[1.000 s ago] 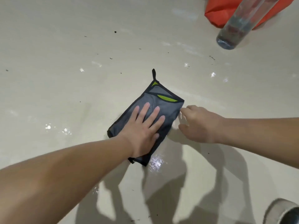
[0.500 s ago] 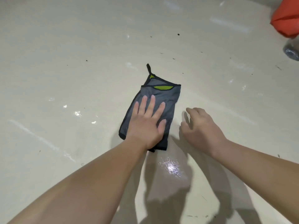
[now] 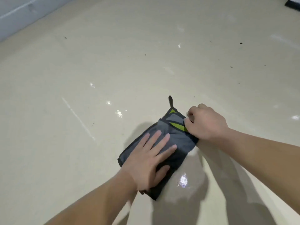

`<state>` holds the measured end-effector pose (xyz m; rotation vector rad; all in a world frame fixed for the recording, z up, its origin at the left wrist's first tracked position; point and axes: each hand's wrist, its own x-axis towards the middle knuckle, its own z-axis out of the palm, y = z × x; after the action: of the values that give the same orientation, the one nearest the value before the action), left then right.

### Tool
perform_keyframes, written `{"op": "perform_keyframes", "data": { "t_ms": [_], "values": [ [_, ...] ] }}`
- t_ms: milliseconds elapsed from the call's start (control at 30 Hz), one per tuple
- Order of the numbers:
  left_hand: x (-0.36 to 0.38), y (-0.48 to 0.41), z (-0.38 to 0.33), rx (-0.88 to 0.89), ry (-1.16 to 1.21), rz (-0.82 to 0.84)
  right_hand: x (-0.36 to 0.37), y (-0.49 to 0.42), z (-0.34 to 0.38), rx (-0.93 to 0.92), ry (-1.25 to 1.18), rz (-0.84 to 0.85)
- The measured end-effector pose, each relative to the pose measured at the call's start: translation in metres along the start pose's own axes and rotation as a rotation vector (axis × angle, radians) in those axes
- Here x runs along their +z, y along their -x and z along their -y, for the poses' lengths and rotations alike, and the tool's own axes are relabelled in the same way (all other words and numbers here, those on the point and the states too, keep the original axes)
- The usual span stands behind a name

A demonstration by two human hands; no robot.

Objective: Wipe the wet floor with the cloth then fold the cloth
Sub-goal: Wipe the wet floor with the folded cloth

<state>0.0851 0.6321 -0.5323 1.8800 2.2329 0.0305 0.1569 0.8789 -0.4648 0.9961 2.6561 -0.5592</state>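
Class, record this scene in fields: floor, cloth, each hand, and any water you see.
floor: pale, glossy
cloth: grey, folded, flat on floor, black loop at far end
left hand: fingers straight, pressing on cloth
right hand: fingers curled, pinching cloth's far right corner
water: shiny patch beside cloth's near right edge; droplets to its left
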Motion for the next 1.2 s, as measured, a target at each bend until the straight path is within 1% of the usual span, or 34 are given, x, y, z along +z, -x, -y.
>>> {"op": "perform_keyframes", "data": {
  "t_ms": [33,67,100,167,200,233,267,333,400,467,500,600,733,800,900,1000,1100,1200],
  "values": [
    [-0.002,-0.001,0.022,-0.087,-0.041,0.001,0.001,0.000,0.009,-0.016,-0.024,-0.018],
    [-0.005,-0.003,0.041,-0.229,-0.073,0.014,0.003,0.001,0.017,-0.033,-0.052,-0.039],
    [-0.007,-0.006,0.056,-0.407,-0.090,0.040,0.005,0.003,0.023,-0.047,-0.076,-0.051],
    [-0.009,-0.008,0.067,-0.751,-0.045,0.070,0.008,0.006,0.032,-0.088,-0.093,-0.041],
    [-0.009,-0.010,0.063,-0.852,-0.027,0.052,0.009,0.007,0.035,-0.108,-0.093,-0.033],
    [-0.007,-0.012,0.055,-0.904,-0.019,0.031,0.011,0.007,0.038,-0.122,-0.089,-0.030],
    [-0.004,-0.010,0.045,-0.917,-0.017,0.009,0.013,0.006,0.041,-0.137,-0.081,-0.035],
    [0.004,0.000,0.019,-0.849,-0.012,-0.062,0.015,0.004,0.044,-0.151,-0.066,-0.046],
    [0.009,0.016,-0.009,-0.695,0.001,-0.116,0.017,0.002,0.048,-0.147,-0.059,-0.046],
    [0.013,0.030,-0.029,-0.550,0.011,-0.118,0.021,0.002,0.052,-0.137,-0.045,-0.033],
    [0.014,0.034,-0.032,-0.508,0.014,-0.117,0.024,0.003,0.054,-0.139,-0.027,-0.029],
    [0.011,0.032,-0.019,-0.464,0.036,-0.099,0.027,0.003,0.058,-0.144,-0.002,-0.024],
    [0.010,0.005,0.001,-0.467,0.027,-0.098,0.018,0.008,0.048,-0.096,-0.126,-0.024],
    [0.009,-0.014,0.003,-0.480,0.009,-0.121,0.015,0.018,0.034,-0.058,-0.169,-0.039],
    [0.007,-0.053,-0.016,-0.477,0.002,-0.113,0.006,0.040,-0.006,0.039,-0.227,-0.031],
    [0.003,-0.089,-0.062,-0.394,0.032,-0.103,-0.006,0.066,-0.053,0.138,-0.205,0.012],
    [0.007,-0.109,-0.132,-0.176,0.087,-0.054,-0.025,0.100,-0.096,0.282,-0.127,0.101],
    [0.012,-0.104,-0.195,0.052,0.081,0.014,-0.037,0.136,-0.127,0.383,0.022,0.264]
  ]
}}
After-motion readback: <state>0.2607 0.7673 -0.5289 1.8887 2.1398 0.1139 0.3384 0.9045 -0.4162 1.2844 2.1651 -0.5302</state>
